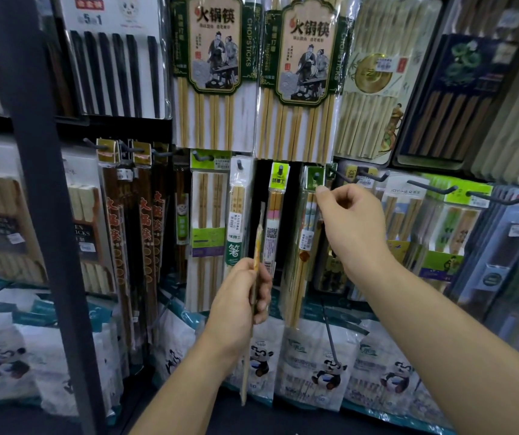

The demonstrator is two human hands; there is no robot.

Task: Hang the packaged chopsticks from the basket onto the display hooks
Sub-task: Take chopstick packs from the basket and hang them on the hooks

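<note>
Left hand (239, 306), low in the middle, has its fingers curled around 1 slim chopstick pack (256, 243), held upright and edge-on in front of the display. Higher up, the right hand (352, 227) pinches with thumb and curled fingers the top of a hanging pack (306, 246), just under its green header card (310, 184) on a hook (316, 176).

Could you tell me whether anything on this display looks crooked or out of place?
Only the green-topped pack pinched by the right hand: it hangs slanted, lower end leaning left, while neighbouring packs hang straight. The left hand holds a thin pack.
</note>
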